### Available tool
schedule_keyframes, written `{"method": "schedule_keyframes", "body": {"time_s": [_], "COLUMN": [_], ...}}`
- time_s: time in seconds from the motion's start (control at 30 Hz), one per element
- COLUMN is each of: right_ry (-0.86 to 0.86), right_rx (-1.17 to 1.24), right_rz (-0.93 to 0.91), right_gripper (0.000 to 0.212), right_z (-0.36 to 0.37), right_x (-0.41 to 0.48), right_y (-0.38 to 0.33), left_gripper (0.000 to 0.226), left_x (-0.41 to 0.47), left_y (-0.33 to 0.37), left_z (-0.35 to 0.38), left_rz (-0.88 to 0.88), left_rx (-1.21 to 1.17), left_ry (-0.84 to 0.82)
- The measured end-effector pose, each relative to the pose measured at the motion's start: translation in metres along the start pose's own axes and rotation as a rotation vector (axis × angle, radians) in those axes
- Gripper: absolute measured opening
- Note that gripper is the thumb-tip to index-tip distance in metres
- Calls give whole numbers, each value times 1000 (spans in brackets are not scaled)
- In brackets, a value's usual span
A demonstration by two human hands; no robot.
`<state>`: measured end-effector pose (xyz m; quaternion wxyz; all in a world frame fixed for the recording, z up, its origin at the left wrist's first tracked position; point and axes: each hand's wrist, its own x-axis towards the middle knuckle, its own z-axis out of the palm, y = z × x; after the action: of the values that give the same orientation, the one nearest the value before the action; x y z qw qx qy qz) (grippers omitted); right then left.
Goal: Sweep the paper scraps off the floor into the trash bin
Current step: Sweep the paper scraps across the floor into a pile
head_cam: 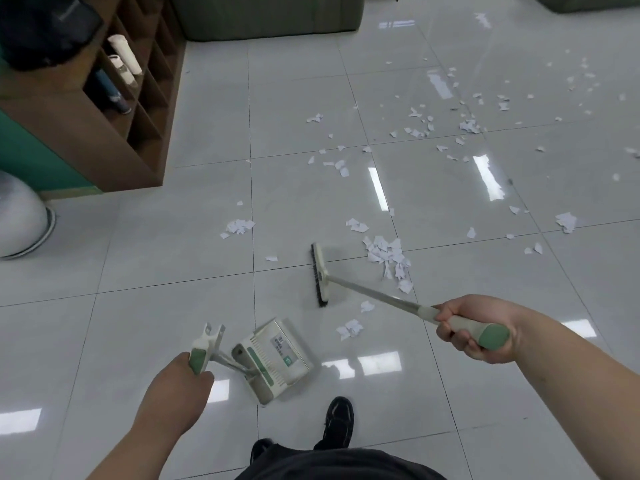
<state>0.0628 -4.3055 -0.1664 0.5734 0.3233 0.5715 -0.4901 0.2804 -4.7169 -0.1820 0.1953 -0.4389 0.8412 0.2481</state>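
Nearest, left hand (176,393) grips the dustpan (273,358) handle, right hand (474,330) clasps the broom (320,275), its head on the floor (138,254) beside scattered paper scraps (389,254).

A brown wooden shelf unit (138,109) stands at the floor's far left edge — rolled white items (125,54) and a dark bottle (112,90) in its cubbies. A grey sofa base (270,15) lines the far edge — a white rounded object (20,216) sits at left.
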Motion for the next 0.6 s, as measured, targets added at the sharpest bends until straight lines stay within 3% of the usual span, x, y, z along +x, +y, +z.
{"method": "schedule_keyframes", "body": {"time_s": [0.27,0.43,0.6], "right_ry": [-11,83,197], "right_rx": [-89,-52,-24], "right_rz": [198,215,149], "right_gripper": [59,13,13], "right_z": [-23,-58,-83], "right_x": [5,-15,-16], "right_y": [26,24,7], "left_gripper": [6,8,8], "left_x": [-1,1,6], "left_y": [6,13,25], "left_z": [14,20,21], "left_rz": [10,17,39], "left_rx": [46,46,50], "left_ry": [-25,-42,-52]}}
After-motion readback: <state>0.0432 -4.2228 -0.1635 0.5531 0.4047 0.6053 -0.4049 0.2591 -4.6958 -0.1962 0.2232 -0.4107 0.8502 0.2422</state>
